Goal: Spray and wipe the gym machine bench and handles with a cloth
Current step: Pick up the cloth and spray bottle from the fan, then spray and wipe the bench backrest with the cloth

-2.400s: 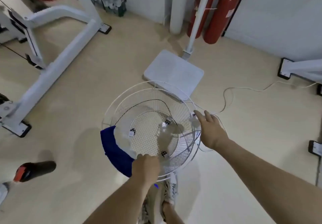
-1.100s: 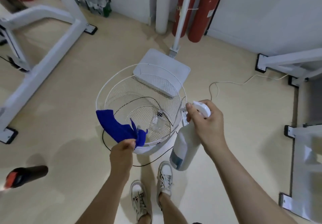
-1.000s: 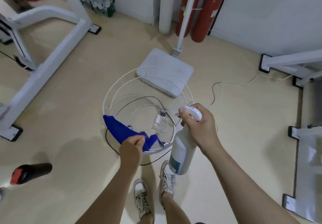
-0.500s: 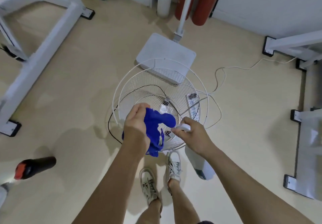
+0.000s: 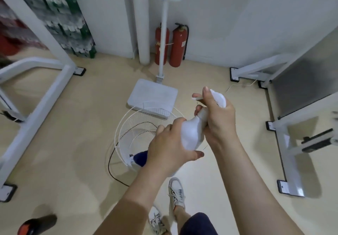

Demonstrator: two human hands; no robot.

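I hold a white spray bottle (image 5: 190, 134) with both hands above a white wire basket (image 5: 126, 125). My right hand (image 5: 219, 121) grips its neck and trigger head, index finger stretched over the top. My left hand (image 5: 168, 150) wraps around the bottle's body from the left. A bit of the blue cloth (image 5: 140, 158) shows just below and left of my left hand, at the basket's near rim; I cannot tell whether my fingers hold it or it lies in the basket. White gym machine frames stand at left (image 5: 36, 95) and right (image 5: 285, 143).
A white standing scale (image 5: 151, 95) with a tall post sits on the floor behind the basket. Two red fire extinguishers (image 5: 178, 46) lean by the wall. A black cable (image 5: 111, 169) loops by the basket. A black and red bottle (image 5: 36, 224) lies bottom left.
The head has tilted up, showing more wall. My right hand raised the spray bottle from beside my leg. My left hand left the cloth bundle and closed on the bottle's body.
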